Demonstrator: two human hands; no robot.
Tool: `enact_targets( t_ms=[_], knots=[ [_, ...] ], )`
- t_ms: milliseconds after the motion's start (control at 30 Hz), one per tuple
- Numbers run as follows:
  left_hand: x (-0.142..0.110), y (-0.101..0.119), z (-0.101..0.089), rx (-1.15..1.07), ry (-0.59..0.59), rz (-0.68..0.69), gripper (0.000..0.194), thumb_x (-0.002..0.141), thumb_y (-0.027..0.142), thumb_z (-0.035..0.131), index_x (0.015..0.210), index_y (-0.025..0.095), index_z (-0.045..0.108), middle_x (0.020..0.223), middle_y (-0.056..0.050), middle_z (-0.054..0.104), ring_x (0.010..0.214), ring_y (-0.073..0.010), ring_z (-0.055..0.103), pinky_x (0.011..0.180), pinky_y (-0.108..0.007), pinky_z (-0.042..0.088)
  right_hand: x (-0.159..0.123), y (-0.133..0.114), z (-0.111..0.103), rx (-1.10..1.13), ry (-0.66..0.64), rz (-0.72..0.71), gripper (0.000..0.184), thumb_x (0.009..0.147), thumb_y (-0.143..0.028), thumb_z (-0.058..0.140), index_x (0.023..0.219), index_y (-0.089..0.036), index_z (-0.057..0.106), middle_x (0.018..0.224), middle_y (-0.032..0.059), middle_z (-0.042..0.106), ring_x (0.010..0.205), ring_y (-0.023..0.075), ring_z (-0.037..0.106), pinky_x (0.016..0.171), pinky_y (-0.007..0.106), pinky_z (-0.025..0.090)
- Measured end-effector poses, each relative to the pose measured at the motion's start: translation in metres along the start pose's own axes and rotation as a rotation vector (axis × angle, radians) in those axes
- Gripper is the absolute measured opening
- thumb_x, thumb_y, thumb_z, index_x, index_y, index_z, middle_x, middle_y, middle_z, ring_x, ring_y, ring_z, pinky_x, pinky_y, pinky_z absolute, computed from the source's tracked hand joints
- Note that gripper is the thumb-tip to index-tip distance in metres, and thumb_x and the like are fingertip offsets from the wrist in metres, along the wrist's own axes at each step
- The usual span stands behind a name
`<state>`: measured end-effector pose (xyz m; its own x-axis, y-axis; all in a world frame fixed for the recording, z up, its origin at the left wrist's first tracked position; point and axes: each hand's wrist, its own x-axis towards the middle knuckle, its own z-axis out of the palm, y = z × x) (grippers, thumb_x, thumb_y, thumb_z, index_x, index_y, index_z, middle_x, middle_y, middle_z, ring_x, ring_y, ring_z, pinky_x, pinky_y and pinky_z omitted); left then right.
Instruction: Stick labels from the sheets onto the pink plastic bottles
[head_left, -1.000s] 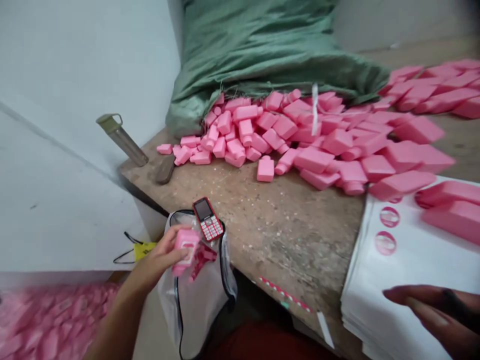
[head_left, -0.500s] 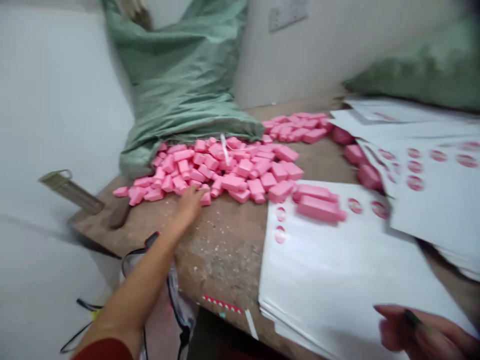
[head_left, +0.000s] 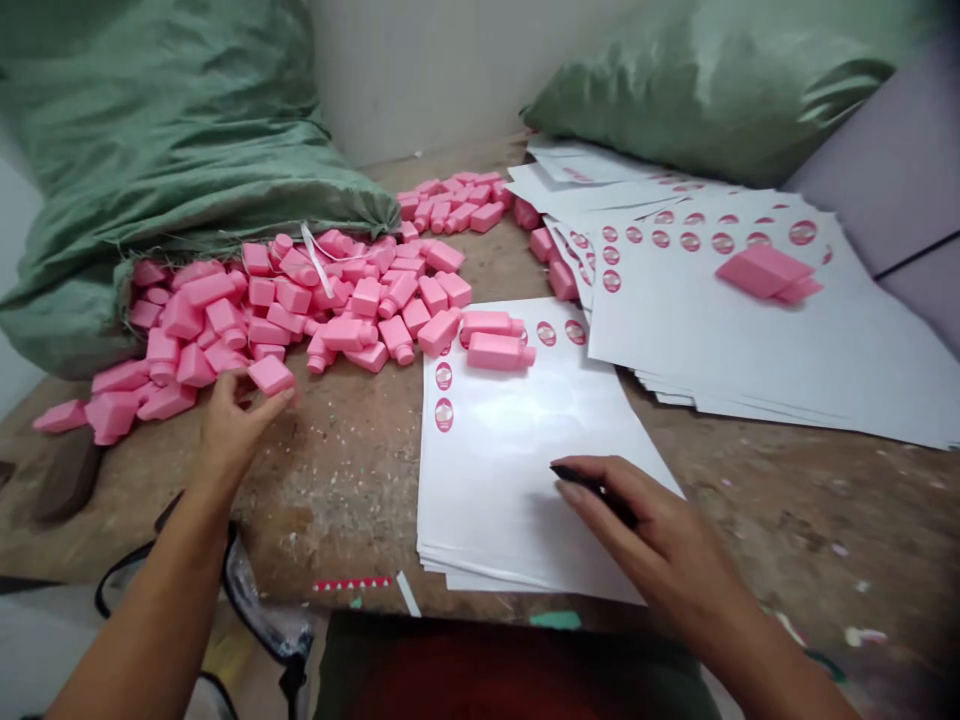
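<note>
At the near edge of the pile, my left hand [head_left: 234, 425] pinches a small pink plastic bottle [head_left: 271, 375] between thumb and fingers. Over the lower part of a white sticker sheet [head_left: 517, 480], my right hand [head_left: 660, 530] is closed around a slim black pointed tool [head_left: 577, 474]; its exact kind is hidden by the fingers. Round red-and-white stickers [head_left: 444, 415] line the sheet's left and top edges. Two pink bottles [head_left: 499, 352] lie on their sides near the top of this sheet, beside the heap of pink bottles [head_left: 270, 300].
A green woven sack [head_left: 187, 150] stands behind the heap, and another green sack [head_left: 712, 90] lies at the back right. More sticker sheets [head_left: 735, 340] are stacked on the right, with a pink bottle [head_left: 769, 273] on top. A dark flat piece [head_left: 69, 475] rests at the table's left.
The view has swung right. My left hand, earlier touching the heap's edge, now holds a bottle slightly apart from it. My right hand with the black tool has come further over the sheet.
</note>
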<state>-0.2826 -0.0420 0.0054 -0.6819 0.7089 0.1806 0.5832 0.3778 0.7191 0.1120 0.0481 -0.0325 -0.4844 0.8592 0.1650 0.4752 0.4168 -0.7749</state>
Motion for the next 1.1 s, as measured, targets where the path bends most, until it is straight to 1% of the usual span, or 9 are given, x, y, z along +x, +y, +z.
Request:
enact_targets(
  t_ms=[100,167,267,400,533,733,900,1000,1100],
  knots=[
    [-0.038,0.024,0.015,-0.262,-0.061,-0.122,0.046,0.077,0.057,0.056,0.105,0.02,0.054,0.101,-0.007,0.065,0.092,-0.0238,0.065,0.08,-0.039,0.055,-0.011,0.004,0.008,-0.164,-0.122,-0.169,0.023,0.093,-0.036,0.054,0.109,-0.024,0.066,0.092,0.0033,0.074,0.074,0.0213,0.068,0.063,0.031,0.053],
    [-0.064,0.042,0.024,-0.567,-0.168,-0.304,0.05,0.071,0.059,0.064,0.102,0.02,0.058,0.097,-0.006,0.069,0.087,-0.0226,0.067,0.076,-0.038,0.058,-0.02,0.009,0.011,-0.281,-0.192,-0.292,0.027,0.096,-0.034,0.05,0.116,-0.022,0.064,0.088,0.0038,0.074,0.067,0.0215,0.066,0.058,0.032,0.051],
    [-0.095,0.062,0.037,-1.016,-0.318,-0.636,0.06,0.052,0.049,0.086,0.098,0.019,0.063,0.091,-0.006,0.072,0.084,-0.023,0.07,0.071,-0.035,0.059,-0.029,0.02,0.012,-0.408,-0.195,-0.423,0.033,0.101,-0.036,0.042,0.121,-0.021,0.062,0.083,0.0053,0.07,0.059,0.0212,0.058,0.055,0.033,0.048],
    [-0.121,0.067,0.047,-1.171,-0.474,-0.805,0.063,0.051,0.04,0.091,0.102,0.016,0.065,0.089,-0.008,0.074,0.077,-0.0206,0.071,0.065,-0.029,0.059,-0.029,0.029,0.013,-0.408,-0.133,-0.491,0.035,0.103,-0.039,0.039,0.112,-0.021,0.068,0.089,0.0077,0.066,0.064,0.0193,0.056,0.058,0.03,0.047],
    [-0.132,0.063,0.052,-1.158,-0.514,-0.812,0.054,0.061,0.037,0.088,0.104,0.015,0.063,0.094,-0.01,0.074,0.079,-0.0201,0.071,0.069,-0.029,0.06,-0.023,0.024,0.013,-0.403,-0.093,-0.599,0.031,0.103,-0.029,0.04,0.102,-0.017,0.069,0.095,0.0096,0.066,0.069,0.0169,0.056,0.064,0.029,0.042],
    [-0.141,0.067,0.049,-1.119,-0.53,-0.823,0.056,0.065,0.037,0.085,0.11,0.015,0.061,0.102,-0.012,0.073,0.085,-0.0209,0.07,0.074,-0.03,0.059,-0.018,0.006,0.012,-0.469,-0.18,-0.768,0.033,0.097,-0.007,0.034,0.087,-0.015,0.065,0.083,0.0081,0.066,0.063,0.0169,0.053,0.063,0.033,0.033],
    [-0.147,0.06,0.043,-1.14,-0.608,-0.753,0.052,0.074,0.042,0.078,0.116,0.016,0.062,0.111,-0.014,0.071,0.093,-0.0224,0.068,0.082,-0.033,0.056,-0.016,0.002,0.012,-0.551,-0.211,-0.715,0.029,0.081,0.001,0.04,0.076,-0.019,0.06,0.071,0.004,0.061,0.055,0.0177,0.044,0.063,0.035,0.034],
    [-0.149,0.056,0.036,-1.141,-0.783,-0.646,0.055,0.07,0.044,0.079,0.116,0.018,0.064,0.112,-0.014,0.07,0.089,-0.0225,0.068,0.078,-0.032,0.054,-0.013,-0.001,0.001,-0.513,-0.221,-0.611,0.023,0.082,-0.004,0.045,0.082,-0.02,0.062,0.077,0.0042,0.064,0.06,0.0185,0.048,0.063,0.033,0.036],
    [-0.149,0.058,0.032,-1.071,-1.04,-0.556,0.061,0.063,0.04,0.083,0.117,0.021,0.063,0.116,-0.013,0.067,0.096,-0.0251,0.066,0.079,-0.033,0.05,0.001,-0.006,-0.024,-0.472,-0.13,-0.574,0.019,0.091,-0.016,0.046,0.093,-0.021,0.063,0.086,0.0054,0.068,0.064,0.0192,0.05,0.064,0.032,0.038]
  ],
)
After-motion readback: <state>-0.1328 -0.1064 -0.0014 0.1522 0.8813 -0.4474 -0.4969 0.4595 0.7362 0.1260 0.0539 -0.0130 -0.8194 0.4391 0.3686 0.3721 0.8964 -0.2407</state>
